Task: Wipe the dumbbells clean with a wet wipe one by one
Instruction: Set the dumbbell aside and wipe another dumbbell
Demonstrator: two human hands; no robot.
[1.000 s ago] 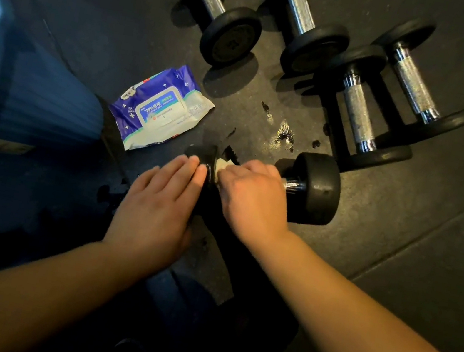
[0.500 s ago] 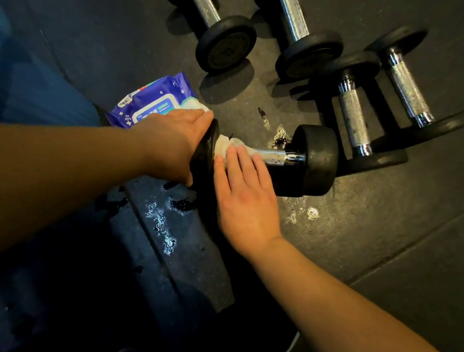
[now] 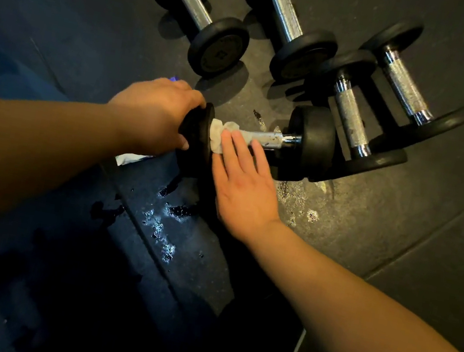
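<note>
Dumbbell in hand (image 3: pixel 261 140): lies crosswise on the floor (image 3: pixel 400 236) in the middle of the scene, near the four others; its left plate is tipped up under the left hand, its right plate just beside a further dumbbell's near plate.
Change in the right hand (image 3: pixel 241 183): a second ago it was curled over the grip and hid it; now the fingers are laid out straight and press the wipe against the left end of the bar.
Change in the left hand (image 3: pixel 154 115): a second ago it lay flat by the plate; now it is curled round the rim of the left plate and grips it.
Wet wipe (image 3: pixel 220 136): bunched white wad, squeezed between the right fingertips, the bar and the inner face of the left plate.
Bar: the right stretch is now bare, chrome with dark specks on it.
Wipe pack (image 3: pixel 131 158): almost all hidden behind the left forearm; only a white corner and a purple sliver show.
Other dumbbells (image 3: pixel 197 11): four at the far side, untouched; whether any is already clean cannot be told.
Floor: wet glints near the hands.
Meaning for the task: judged from this, wiping has reached the joint of bar and plate on this dumbbell; the specked right part of the bar probably needs another pass.
</note>
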